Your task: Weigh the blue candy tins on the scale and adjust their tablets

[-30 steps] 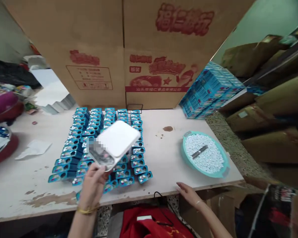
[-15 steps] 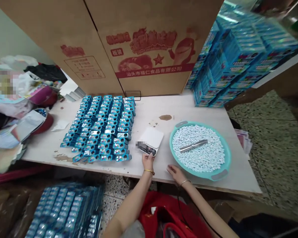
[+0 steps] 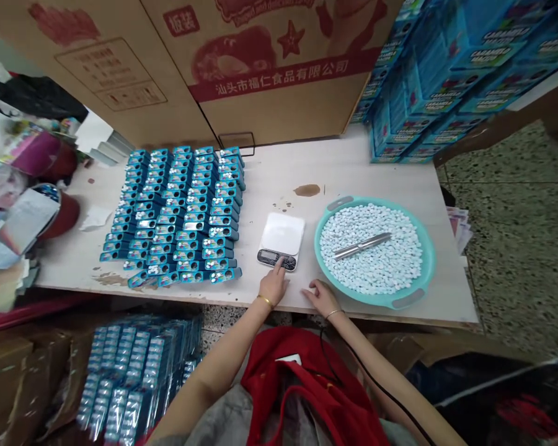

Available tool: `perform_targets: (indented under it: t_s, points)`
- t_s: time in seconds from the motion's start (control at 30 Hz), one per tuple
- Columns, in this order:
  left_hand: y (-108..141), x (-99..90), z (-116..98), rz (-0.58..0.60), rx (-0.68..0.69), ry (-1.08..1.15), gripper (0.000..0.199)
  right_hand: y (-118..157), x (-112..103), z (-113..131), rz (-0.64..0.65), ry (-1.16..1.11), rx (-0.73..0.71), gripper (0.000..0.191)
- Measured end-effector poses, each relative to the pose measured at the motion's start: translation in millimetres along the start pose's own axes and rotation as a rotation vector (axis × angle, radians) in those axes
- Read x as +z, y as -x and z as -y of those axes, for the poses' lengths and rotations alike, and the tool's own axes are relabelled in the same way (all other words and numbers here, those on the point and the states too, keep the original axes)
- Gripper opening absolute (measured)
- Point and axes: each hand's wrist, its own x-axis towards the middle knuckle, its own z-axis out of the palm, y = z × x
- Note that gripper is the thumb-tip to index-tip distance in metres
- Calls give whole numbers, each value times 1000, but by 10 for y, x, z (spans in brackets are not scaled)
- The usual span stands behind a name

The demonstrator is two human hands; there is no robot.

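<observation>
A white kitchen scale with a black control panel lies flat on the table. My left hand reaches in from the front, its index finger stretched onto the panel's buttons and nothing in its grasp. Just right of it, my right hand rests at the table's front edge, empty, with thumb and fingers apart. Beside that hand is a turquoise basin full of small white pellets. A long silver metal tool lies on top of the pellets.
Left of the scale stand several rows of small blue boxes with holes in their tops. Large cartons line the back, and stacked blue packs rise at back right. A red tub sits left; wrapped blue packs lie below the table.
The view has tipped downward. My left index finger now points onto the scale's panel, where the hand was at its front edge before. The scale appears less turned. My right hand stays near the basin.
</observation>
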Motion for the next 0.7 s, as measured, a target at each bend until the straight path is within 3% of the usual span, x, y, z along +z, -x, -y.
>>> perform_targets:
  t_s: [0.23,0.43,0.5,0.57,0.63,0.7]
  points:
    - [-178,-15,22,108,95,-236,22,23,-27,106,-76,54,10,45]
    - [49,83,50,127,73,-128,31,181,-88,92,1,150,-46,57]
    - [245,143,139,90,66,-46,37,199,-101,58,42,193,-89,57]
    - [544,240,300,-40,-21,97,40,219,-86,43,104,234,-146,57]
    - [959,376,553,-201,-205,244,40,278,-29,87,221,261,-242,53]
    - [1475,548,900,-280,-436,310,35,380,86,216,358,310,-433,45]
